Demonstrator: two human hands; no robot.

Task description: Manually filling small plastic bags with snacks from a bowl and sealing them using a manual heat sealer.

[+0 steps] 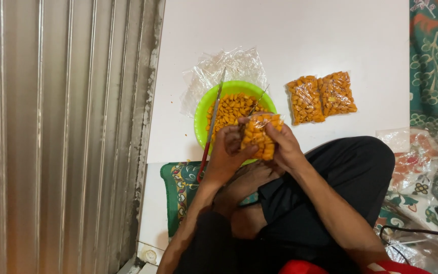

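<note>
Both my hands hold a small clear bag of orange snack pieces (260,133) above the near edge of a green bowl (202,112). My left hand (229,155) grips the bag's left side. My right hand (285,147) clasps its right side. The bowl holds loose orange snack pieces (231,109). A long knife with a red handle (210,129) rests across the bowl's left rim, its handle just beside my left hand.
Two filled snack bags (321,96) lie on the white board (300,40) to the right of the bowl. Empty clear plastic bags (214,68) lie behind the bowl. A corrugated metal shutter (62,132) fills the left. Patterned cloth (434,61) and crumpled plastic (422,172) lie at right.
</note>
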